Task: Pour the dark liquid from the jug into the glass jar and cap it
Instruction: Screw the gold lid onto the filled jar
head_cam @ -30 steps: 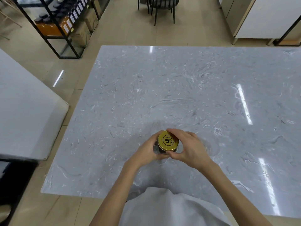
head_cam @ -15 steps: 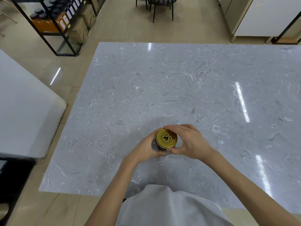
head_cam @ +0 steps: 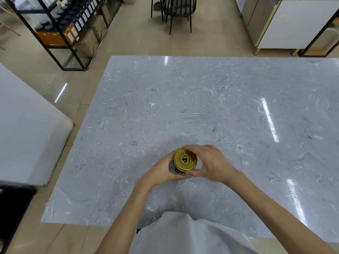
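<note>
A small glass jar (head_cam: 173,168) with dark contents stands on the grey marble table (head_cam: 201,107), near its front edge. A gold cap (head_cam: 185,160) with a black emblem sits on top of the jar. My left hand (head_cam: 162,170) wraps the jar's left side. My right hand (head_cam: 211,163) curls around the cap from the right, thumb and fingers on its rim. Most of the jar's body is hidden by both hands. No jug is in view.
A white counter (head_cam: 27,129) stands to the left across a floor gap. A black metal shelf (head_cam: 60,24) with bottles and boxes is at the back left, a dark chair (head_cam: 174,10) behind the table, white cabinets (head_cam: 293,22) at the back right.
My hands stay on the jar and cap in the same spot. My right hand's fingers have shifted slightly around the cap's rim. The camera view has tilted a little.
</note>
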